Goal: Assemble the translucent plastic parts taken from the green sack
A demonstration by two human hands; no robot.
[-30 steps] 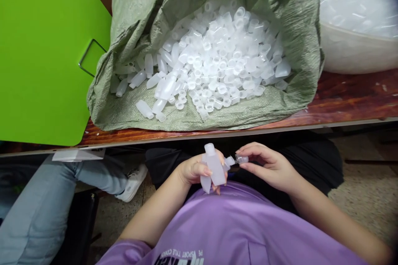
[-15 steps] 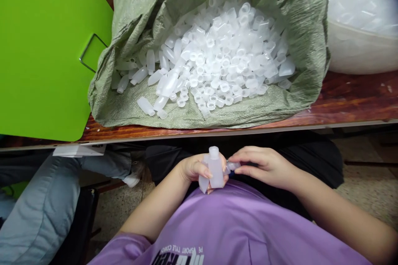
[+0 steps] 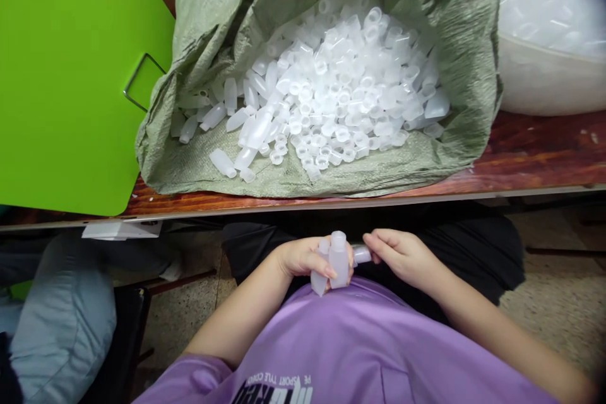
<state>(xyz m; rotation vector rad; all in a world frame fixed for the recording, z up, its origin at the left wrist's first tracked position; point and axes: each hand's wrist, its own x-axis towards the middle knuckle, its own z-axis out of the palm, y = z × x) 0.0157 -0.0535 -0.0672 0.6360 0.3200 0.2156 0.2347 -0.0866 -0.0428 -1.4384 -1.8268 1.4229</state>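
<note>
My left hand (image 3: 307, 257) is closed around several small translucent plastic bottles. One bottle (image 3: 338, 262) stands upright at the front, its neck pointing up, with my thumb across its lower edge. Another bottle (image 3: 319, 278) tilts beside it. A further small bottle (image 3: 362, 255) sticks out sideways from behind the left hand toward my right hand (image 3: 400, 255). The right fingers are curled together at that bottle's outer end; the fingertips are partly hidden. Both hands are above my lap, just in front of the table edge.
On the table (image 3: 544, 145) lies an open green woven sack (image 3: 203, 170) with a heap of similar small bottles (image 3: 331, 101). A bright green board (image 3: 61, 76) with a metal handle is at left. A whitish tub (image 3: 553, 79) stands at right. Another person's leg (image 3: 66, 309) shows at lower left.
My left hand has shifted slightly right with its bottles. The right fingers have curled in and moved a little right, and more of the sideways bottle shows. The other person's leg has moved.
</note>
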